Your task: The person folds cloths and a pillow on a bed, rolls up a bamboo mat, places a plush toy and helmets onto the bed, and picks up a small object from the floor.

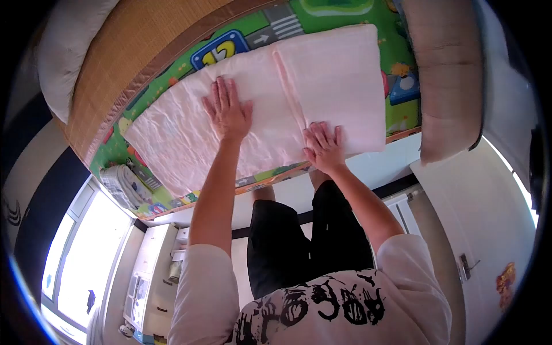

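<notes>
Pale pink quilt (pixel 270 123) lies on green printed play mat (pixel 322 22), wrinkled toward the left. Left hand (pixel 229 115) palm-down on it, fingers slightly spread, gripping nothing; right hand (pixel 326 150) at raised crease's lower end, fingers spread, nothing grasped.

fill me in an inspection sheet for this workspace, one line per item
Surface: green printed mat, with road and number pictures.
Job's things: pink quilt spread on the mat, wrinkled toward its left end, a darker strip running across it.
Clutter: folded pale cloth at the mat's left end.
Hands: left hand and right hand both palm down on the quilt, grasping nothing.
Cables: nothing seen.
Surroundings: brown cushion, window, white door.
</notes>
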Available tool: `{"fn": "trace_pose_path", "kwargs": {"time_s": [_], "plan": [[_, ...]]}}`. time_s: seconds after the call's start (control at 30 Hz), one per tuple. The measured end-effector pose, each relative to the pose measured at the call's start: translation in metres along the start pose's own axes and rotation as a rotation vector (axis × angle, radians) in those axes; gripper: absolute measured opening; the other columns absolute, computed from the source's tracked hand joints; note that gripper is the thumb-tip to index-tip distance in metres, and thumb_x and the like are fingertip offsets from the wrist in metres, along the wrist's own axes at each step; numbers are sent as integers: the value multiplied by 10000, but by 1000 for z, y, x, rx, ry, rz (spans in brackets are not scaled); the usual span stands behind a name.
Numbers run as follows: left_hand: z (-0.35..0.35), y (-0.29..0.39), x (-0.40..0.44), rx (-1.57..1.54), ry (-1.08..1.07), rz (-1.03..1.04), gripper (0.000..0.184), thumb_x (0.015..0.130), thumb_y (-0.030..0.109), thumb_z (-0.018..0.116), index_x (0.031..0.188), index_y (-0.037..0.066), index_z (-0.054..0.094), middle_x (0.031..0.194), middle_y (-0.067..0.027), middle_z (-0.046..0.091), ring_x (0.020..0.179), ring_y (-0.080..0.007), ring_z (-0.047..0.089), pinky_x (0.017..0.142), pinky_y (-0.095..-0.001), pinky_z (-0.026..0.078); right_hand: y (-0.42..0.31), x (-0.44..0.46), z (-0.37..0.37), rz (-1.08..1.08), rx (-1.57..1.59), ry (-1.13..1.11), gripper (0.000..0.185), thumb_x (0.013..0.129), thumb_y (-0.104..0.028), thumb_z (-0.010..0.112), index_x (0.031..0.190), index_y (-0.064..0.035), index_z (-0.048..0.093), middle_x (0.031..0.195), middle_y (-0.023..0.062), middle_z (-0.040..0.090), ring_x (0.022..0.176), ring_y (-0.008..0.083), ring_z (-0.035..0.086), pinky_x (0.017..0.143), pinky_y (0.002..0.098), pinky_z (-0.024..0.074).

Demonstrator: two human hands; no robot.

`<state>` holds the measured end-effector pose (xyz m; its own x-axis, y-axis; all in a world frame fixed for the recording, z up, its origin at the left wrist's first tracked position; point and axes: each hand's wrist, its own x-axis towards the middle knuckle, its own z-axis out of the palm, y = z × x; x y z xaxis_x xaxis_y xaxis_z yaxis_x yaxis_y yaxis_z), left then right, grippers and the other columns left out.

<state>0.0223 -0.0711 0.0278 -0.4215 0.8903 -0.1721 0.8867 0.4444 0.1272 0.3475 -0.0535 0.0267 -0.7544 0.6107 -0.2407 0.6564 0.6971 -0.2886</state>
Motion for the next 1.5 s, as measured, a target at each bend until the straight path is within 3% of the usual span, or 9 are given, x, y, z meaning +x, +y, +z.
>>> {"fn": "trace_pose_path", "kwargs": {"time_s": [0.1, 0.23, 0.43, 0.73, 0.83, 0.97, 1.03, 1.27, 1.5], "plan": [[-5, -52, -13, 1, 51, -43, 766, 950, 458, 550, 1594, 117, 312, 1673, -146, 244, 1544, -338, 223, 1221, -619, 125, -2, 0, 3, 12, -5, 6, 593, 926, -483, 577, 1472, -257, 525, 1608, -4, 374, 1542, 254, 219, 1213, 640, 129], [-6, -140, -44, 37, 98, -137, 707, 982, 455, 515, 1600, 170, 323, 1679, -125, 238, 1541, -332, 232, 1218, -618, 132, -7, 4, -7, 29, -39, -84, 647, 941, -466, 557, 1515, -183, 460, 1611, 96, 360, 1524, 353, 256, 1204, 671, 109], [-25, -248, -90, 102, 134, -262, 657, 1005, 469, 486, 1596, 221, 341, 1678, -125, 239, 1534, -358, 241, 1211, -628, 137, -17, 27, -19, 7, 24, 131, 751, 953, -438, 555, 1552, -35, 347, 1626, 191, 304, 1526, 416, 219, 1207, 664, 91], [-21, -345, -113, 173, 138, -384, 609, 1032, 497, 418, 1601, 305, 315, 1681, -97, 237, 1538, -345, 233, 1207, -645, 133, -26, 81, -10, 117, -192, 170, 730, 991, -420, 515, 1580, -50, 292, 1645, 184, 269, 1533, 409, 197, 1214, 639, 88], [-23, -363, -124, 140, 83, -537, 631, 1029, 499, 433, 1604, 271, 305, 1675, -99, 255, 1538, -342, 235, 1212, -631, 143, -32, 82, -14, 155, -221, 129, 722, 998, -422, 508, 1580, -52, 293, 1644, 190, 265, 1532, 410, 194, 1216, 631, 89], [-19, -364, -148, -82, 305, -614, 682, 1012, 461, 516, 1592, 166, 312, 1629, -160, 317, 1481, -371, 315, 1185, -586, 230, -60, 93, -19, 136, -160, 264, 723, 987, -427, 520, 1569, -49, 316, 1629, 206, 285, 1526, 413, 210, 1215, 620, 104], [-17, -358, -177, -138, 400, -584, 695, 995, 431, 576, 1569, 113, 346, 1592, -192, 364, 1433, -387, 371, 1158, -562, 279, -97, 106, -19, 69, -124, 336, 716, 970, -412, 543, 1553, -42, 355, 1614, 212, 306, 1516, 415, 231, 1210, 615, 128], [-30, -298, -270, -204, 278, -808, 688, 904, 416, 717, 1447, 68, 478, 1372, -187, 523, 1267, -386, 483, 1077, -537, 346, -297, 216, -7, -422, 233, 156, 626, 842, -150, 717, 1437, -99, 527, 1539, 145, 448, 1425, 402, 401, 1147, 519, 331], [-30, -285, -293, -532, 161, -1055, 792, 759, 414, 855, 1362, 38, 505, 1137, -143, 593, 1083, -349, 565, 952, -466, 448, -444, 318, 19, -616, 161, 147, 700, 851, -206, 707, 1500, -132, 454, 1548, 113, 450, 1430, 343, 406, 1167, 560, 308]]}}
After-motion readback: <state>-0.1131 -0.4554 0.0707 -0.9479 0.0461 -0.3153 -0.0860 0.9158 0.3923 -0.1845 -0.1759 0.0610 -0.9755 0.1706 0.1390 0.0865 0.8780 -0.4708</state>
